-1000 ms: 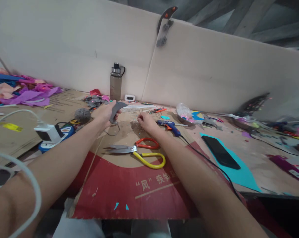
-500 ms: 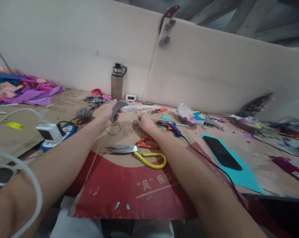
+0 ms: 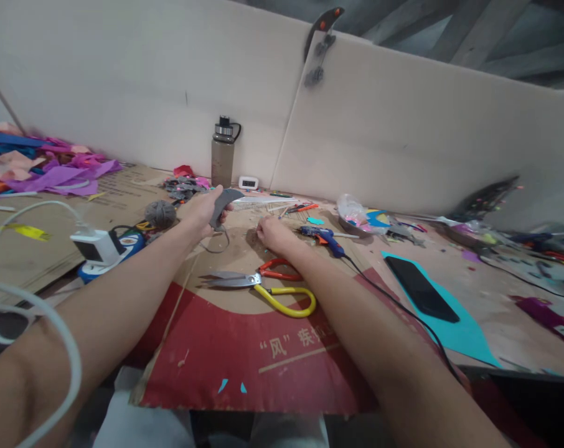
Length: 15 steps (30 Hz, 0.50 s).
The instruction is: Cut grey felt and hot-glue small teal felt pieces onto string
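My left hand (image 3: 202, 210) is closed round a curved grey felt piece (image 3: 222, 204), held just above the cardboard, with a thin grey thread loop hanging below it. A little to its right, my right hand (image 3: 272, 234) rests on the cardboard with its fingers pinched together over a patch of small scraps; what they pinch is too small to make out. Scissors (image 3: 263, 286) with one orange and one yellow handle lie just in front of my right hand. A blue glue gun (image 3: 322, 236) lies to the right of that hand, its black cord running along my right forearm.
A water bottle (image 3: 223, 152) and a small white timer (image 3: 248, 182) stand by the back wall. A grey yarn ball (image 3: 160, 214), a white charger (image 3: 95, 246) and purple paper scraps (image 3: 53, 171) lie left. A black phone (image 3: 419, 287) rests on teal paper (image 3: 464, 336) at right.
My right hand has drawn slightly left and its fingers have closed tighter over the scraps. The left hand still holds the grey piece in nearly the same place.
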Available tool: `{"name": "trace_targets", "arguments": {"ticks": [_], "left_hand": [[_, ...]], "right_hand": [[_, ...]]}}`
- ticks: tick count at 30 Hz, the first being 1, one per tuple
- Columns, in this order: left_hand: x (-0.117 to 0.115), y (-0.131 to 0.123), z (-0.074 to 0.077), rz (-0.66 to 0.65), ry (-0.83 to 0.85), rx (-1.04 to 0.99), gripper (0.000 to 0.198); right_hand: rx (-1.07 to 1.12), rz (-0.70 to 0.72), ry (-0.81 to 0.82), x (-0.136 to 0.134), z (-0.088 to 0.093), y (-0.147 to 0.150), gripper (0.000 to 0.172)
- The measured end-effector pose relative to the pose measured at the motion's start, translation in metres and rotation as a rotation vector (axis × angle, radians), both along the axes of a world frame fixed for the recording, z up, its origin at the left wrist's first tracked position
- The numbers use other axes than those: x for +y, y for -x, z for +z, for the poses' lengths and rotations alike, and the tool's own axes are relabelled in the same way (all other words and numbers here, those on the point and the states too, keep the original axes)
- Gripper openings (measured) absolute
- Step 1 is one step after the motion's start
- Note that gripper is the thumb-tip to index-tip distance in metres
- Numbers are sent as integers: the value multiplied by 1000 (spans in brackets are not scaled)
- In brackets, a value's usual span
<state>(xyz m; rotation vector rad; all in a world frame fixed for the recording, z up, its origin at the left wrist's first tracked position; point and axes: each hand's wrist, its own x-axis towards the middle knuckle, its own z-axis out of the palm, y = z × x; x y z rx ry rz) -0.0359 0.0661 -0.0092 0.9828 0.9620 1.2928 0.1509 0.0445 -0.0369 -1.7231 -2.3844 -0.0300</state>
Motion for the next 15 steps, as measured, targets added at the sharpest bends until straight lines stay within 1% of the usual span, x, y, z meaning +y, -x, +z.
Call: {"name": "trace_targets", "arguments": {"ticks": [5, 9, 12, 14, 15], "left_hand": [[0, 1, 1, 1, 22, 12, 34], [-4, -1, 3, 3, 15, 25, 35], [-8, -3, 2, 13, -15, 68, 34], [-12, -6, 1, 28, -63, 146, 35], [-15, -7, 0, 42, -118, 204, 34]], "right_hand": [[29, -39, 15, -1, 5, -6, 29], [72, 3, 30, -4, 7, -6, 23], [41, 3, 22, -6, 4, -1, 21], [22, -24, 17, -7, 1, 4, 23], [24, -36, 21, -7, 0, 6, 23]]}}
